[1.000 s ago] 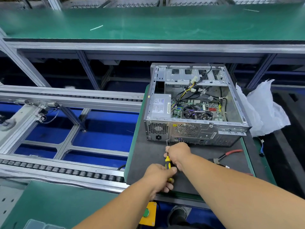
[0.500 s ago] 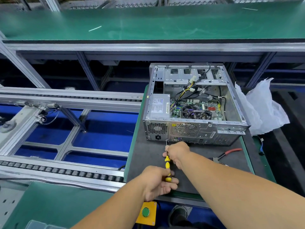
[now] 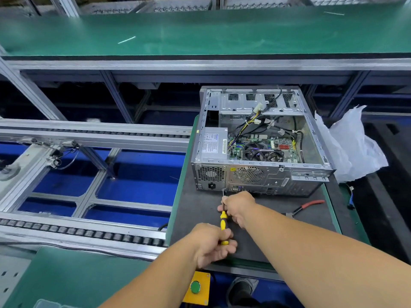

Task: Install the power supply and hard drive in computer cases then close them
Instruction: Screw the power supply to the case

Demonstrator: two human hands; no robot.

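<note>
On the black mat (image 3: 200,210), the left hand (image 3: 212,243) is gripping the slim, stiff screwdriver (image 3: 223,221) by its handle; the right hand (image 3: 239,206) is pinching its shaft toward the heavy, rigid case (image 3: 262,176).

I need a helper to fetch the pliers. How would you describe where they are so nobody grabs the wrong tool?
Find the open computer case on the dark mat. The pliers lie flat on that mat in front of the case's right end. Their handles are red, whereas the screwdriver, which both hands hold, has a yellow handle.
</note>
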